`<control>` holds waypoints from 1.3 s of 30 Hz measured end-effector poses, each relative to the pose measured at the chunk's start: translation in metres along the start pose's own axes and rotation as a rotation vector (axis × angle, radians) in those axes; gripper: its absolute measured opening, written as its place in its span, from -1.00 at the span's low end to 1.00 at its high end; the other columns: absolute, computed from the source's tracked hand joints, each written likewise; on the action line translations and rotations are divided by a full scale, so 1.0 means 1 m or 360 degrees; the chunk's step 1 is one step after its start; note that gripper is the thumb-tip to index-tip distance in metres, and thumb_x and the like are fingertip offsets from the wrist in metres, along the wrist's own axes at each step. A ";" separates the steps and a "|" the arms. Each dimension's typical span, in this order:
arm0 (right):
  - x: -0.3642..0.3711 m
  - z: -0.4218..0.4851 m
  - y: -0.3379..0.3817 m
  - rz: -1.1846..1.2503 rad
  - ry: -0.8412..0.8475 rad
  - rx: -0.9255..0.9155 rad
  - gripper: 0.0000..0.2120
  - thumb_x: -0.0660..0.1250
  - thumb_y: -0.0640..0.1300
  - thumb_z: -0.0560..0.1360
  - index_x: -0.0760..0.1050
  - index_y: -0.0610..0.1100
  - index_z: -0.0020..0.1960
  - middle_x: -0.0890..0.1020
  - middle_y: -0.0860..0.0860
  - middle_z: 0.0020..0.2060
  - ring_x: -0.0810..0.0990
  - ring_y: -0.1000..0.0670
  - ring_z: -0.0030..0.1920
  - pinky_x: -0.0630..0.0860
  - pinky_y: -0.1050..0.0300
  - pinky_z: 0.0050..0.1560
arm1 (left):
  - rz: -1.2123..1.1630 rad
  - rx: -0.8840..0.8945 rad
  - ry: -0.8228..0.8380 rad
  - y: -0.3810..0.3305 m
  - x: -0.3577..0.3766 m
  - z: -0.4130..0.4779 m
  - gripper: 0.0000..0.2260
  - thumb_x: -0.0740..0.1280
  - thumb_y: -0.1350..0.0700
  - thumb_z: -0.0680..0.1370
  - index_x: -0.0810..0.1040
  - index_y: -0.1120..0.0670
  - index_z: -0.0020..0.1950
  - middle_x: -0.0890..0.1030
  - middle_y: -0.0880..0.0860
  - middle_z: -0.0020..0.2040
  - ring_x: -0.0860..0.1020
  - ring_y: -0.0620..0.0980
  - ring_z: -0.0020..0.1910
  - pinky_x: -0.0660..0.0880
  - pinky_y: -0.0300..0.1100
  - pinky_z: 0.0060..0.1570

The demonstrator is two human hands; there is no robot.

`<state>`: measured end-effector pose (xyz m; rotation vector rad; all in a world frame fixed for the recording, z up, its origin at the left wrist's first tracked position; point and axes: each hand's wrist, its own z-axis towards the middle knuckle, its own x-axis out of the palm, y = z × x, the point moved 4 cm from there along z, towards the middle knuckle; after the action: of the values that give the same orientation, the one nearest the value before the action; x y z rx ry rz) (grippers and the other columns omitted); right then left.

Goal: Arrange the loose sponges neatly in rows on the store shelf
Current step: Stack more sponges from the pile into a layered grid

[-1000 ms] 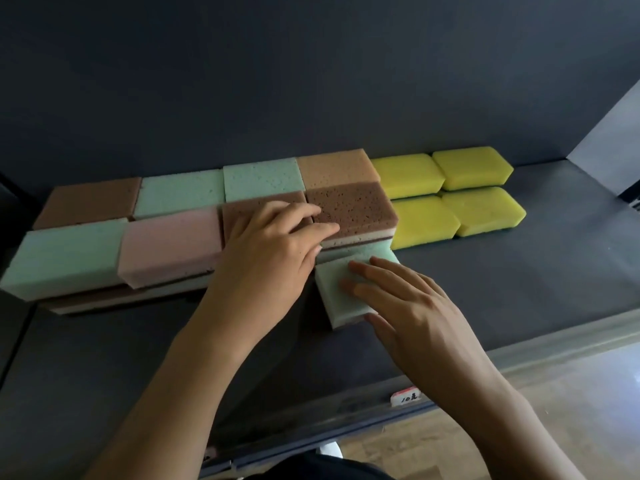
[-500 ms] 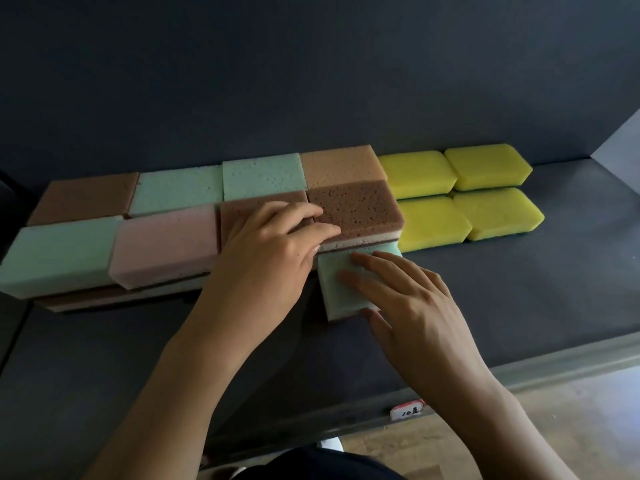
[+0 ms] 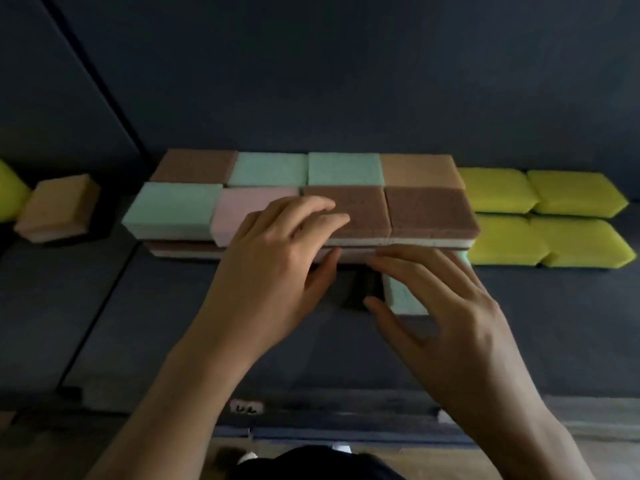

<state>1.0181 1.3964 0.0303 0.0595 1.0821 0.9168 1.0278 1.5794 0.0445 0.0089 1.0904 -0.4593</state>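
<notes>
— Where's the loose one sitting?

— From my feed, the mint-green rectangular foam sponge (image 3: 403, 294) lies flat on the dark store shelf (image 3: 554, 323). Its far end is against the bottom front of the two-layer block of brown, mint, pink and tan sponges (image 3: 343, 168), near the block's right end. The four yellow cushion-shaped sponges (image 3: 547, 216) are just beside it on the right.

— And the right grip (image 3: 446, 306)?

— Spread wide and laid flat over that mint sponge, fingers straight. The fingertips reach the block's lower layer, and the thumb sits down by the sponge's left edge. I see nothing pinched.

— Left grip (image 3: 277, 261)?

— Loosely arched. Its fingers rest on top of the dark brown porous sponge (image 3: 360, 209), third from the left in the front row. The thumb touches the front face of the layer underneath.
</notes>
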 end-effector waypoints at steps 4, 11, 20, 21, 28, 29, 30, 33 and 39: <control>0.038 0.023 0.043 0.0146 0.0093 -0.0121 -0.72 0.38 -0.08 0.51 0.57 -0.08 0.21 0.58 0.06 0.13 0.56 -0.02 0.16 0.52 0.01 0.10 | 0.0149 -0.0177 -0.0080 0.037 -0.033 -0.043 -0.70 0.31 0.10 0.57 0.54 0.11 0.29 0.52 0.03 0.24 0.49 0.06 0.25 0.45 0.01 0.18; 0.116 0.064 0.135 0.0198 0.0277 -0.0327 -0.62 0.40 -0.07 0.50 0.51 -0.05 0.30 0.57 0.03 0.20 0.52 -0.03 0.22 0.52 -0.03 0.15 | 0.0310 -0.0531 -0.0074 0.121 -0.081 -0.118 -0.69 0.27 0.01 0.58 0.54 0.07 0.29 0.53 0.02 0.24 0.52 0.08 0.20 0.52 0.05 0.07; 0.209 0.118 0.235 0.0104 0.0383 -0.0335 -0.58 0.37 0.00 0.52 0.47 -0.06 0.35 0.52 0.00 0.26 0.49 -0.08 0.24 0.53 -0.03 0.16 | 0.0446 -0.0659 -0.0018 0.232 -0.131 -0.175 -0.67 0.29 -0.02 0.54 0.54 0.08 0.26 0.55 0.02 0.19 0.55 0.07 0.13 0.53 -0.05 -0.04; 0.220 0.124 0.243 0.0088 0.0409 -0.0304 -0.57 0.36 0.02 0.52 0.46 -0.05 0.36 0.50 0.00 0.28 0.47 -0.09 0.26 0.51 -0.04 0.17 | 0.0445 -0.0667 -0.0024 0.241 -0.135 -0.179 -0.67 0.30 -0.02 0.53 0.54 0.07 0.25 0.55 0.01 0.18 0.55 0.06 0.13 0.53 -0.05 -0.04; 0.313 0.179 0.274 -0.0265 0.0736 0.0049 -0.47 0.29 0.17 0.53 0.33 -0.01 0.42 0.31 -0.15 0.38 0.34 -0.27 0.29 0.39 -0.16 0.24 | 0.0390 -0.0676 -0.0081 0.294 -0.160 -0.202 -0.68 0.34 0.01 0.49 0.54 0.05 0.22 0.52 -0.03 0.18 0.53 0.05 0.13 0.53 -0.01 -0.04; 0.323 0.186 0.275 -0.0336 0.0745 0.0110 -0.44 0.29 0.21 0.52 0.32 -0.03 0.42 0.26 -0.18 0.42 0.32 -0.29 0.31 0.37 -0.16 0.24 | 0.0386 -0.0669 -0.0103 0.299 -0.163 -0.204 -0.68 0.35 0.02 0.49 0.55 0.05 0.22 0.52 -0.03 0.18 0.53 0.05 0.12 0.52 -0.02 -0.04; 0.333 0.191 0.276 -0.0404 0.0742 0.0166 -0.40 0.29 0.24 0.51 0.30 -0.04 0.43 0.21 -0.22 0.45 0.30 -0.31 0.33 0.36 -0.17 0.25 | 0.0388 -0.0666 -0.0122 0.305 -0.165 -0.206 -0.68 0.35 0.02 0.49 0.55 0.06 0.22 0.52 -0.02 0.19 0.53 0.05 0.12 0.52 -0.02 -0.03; 0.354 0.201 0.274 -0.0538 0.0721 0.0328 -0.32 0.28 0.28 0.50 0.24 -0.10 0.45 0.12 -0.32 0.49 0.26 -0.36 0.37 0.34 -0.19 0.28 | 0.0394 -0.0665 -0.0183 0.319 -0.170 -0.207 -0.67 0.37 0.04 0.49 0.54 0.08 0.23 0.50 0.02 0.21 0.51 0.08 0.14 0.52 0.03 0.00; 0.339 0.195 0.275 -0.0408 0.0653 0.0479 -0.52 0.31 0.06 0.52 0.29 -0.14 0.32 0.44 -0.26 0.23 0.41 -0.29 0.22 0.41 -0.11 0.14 | 0.0368 -0.0716 -0.0201 0.345 -0.168 -0.197 -0.56 0.33 0.01 0.47 0.48 0.10 0.33 0.45 0.11 0.32 0.44 0.18 0.27 0.49 0.13 0.11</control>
<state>1.0534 1.8722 0.0075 -0.0208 1.5648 0.5388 0.9218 1.9974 0.0210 -0.2839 1.0336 -0.0007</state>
